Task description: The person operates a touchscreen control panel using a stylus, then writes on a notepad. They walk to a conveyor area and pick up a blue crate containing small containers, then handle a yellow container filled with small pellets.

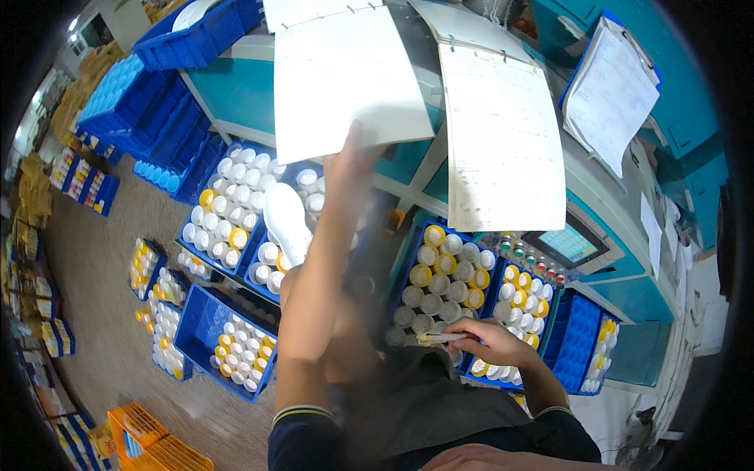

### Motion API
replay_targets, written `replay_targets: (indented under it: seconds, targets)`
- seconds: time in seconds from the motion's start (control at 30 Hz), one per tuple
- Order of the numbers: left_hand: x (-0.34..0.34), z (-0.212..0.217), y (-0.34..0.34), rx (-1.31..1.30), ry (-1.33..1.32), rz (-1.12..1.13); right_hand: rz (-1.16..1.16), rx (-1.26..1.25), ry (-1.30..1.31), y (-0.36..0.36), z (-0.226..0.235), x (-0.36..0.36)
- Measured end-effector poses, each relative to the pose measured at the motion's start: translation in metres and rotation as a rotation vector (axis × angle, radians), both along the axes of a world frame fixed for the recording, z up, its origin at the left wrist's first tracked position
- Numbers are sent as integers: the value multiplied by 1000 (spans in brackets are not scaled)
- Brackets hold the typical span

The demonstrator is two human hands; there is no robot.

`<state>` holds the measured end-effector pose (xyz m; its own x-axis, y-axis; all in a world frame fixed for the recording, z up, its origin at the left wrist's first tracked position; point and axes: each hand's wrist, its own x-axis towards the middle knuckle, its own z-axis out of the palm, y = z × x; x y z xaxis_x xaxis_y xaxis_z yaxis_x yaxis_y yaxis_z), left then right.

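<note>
My left hand [351, 163], slightly blurred, is raised to the lower edge of a hanging white paper pad [349, 82]. One digit lies over the front of the paper, and the other fingers seem to be behind it. Low on the right, my right hand [495, 343] is closed around a thin white tool [446, 337] with a yellowish tip, its exact kind unclear. That tool is over a blue tray [402, 275] packed with white and yellow round cups. A white scoop-shaped piece [285, 220] rests on cups left of my left forearm.
A second paper pad [503, 141] and a clipboard [613, 98] hang on the teal machine. Its control panel [569, 243] has several coloured buttons beside it. Blue crates [133, 102] are stacked at left; an orange crate [149, 439] stands on the floor.
</note>
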<state>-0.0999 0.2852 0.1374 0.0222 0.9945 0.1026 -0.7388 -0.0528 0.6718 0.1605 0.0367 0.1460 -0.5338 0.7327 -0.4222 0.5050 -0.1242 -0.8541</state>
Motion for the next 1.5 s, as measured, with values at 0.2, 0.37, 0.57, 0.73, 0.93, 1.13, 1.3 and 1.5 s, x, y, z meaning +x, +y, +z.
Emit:
replay_targets:
  seconds: [0.2,0.37,0.57,0.73,0.93,1.13,1.3,1.5]
  targets:
    - [14,-5,7,-108,-181,65,-16,309,-193,43,45,20]
    - [21,-7,12,-43,-218,9,-346,750,-103,139,105,32]
    - [23,-5,9,-53,-235,48,-278,1081,-392,335,143,-10]
    - [19,0,10,-134,-192,-1,-403,1141,-472,479,138,-56]
    - [12,7,5,-193,-157,-14,-440,959,-192,580,138,-96]
    - [10,5,4,-224,-167,-11,-464,1003,-326,631,137,-110]
    - [2,-5,7,-168,-217,-47,-458,804,-204,635,141,-110]
    - [-2,-11,2,-168,-216,-1,-512,946,84,609,143,-125]
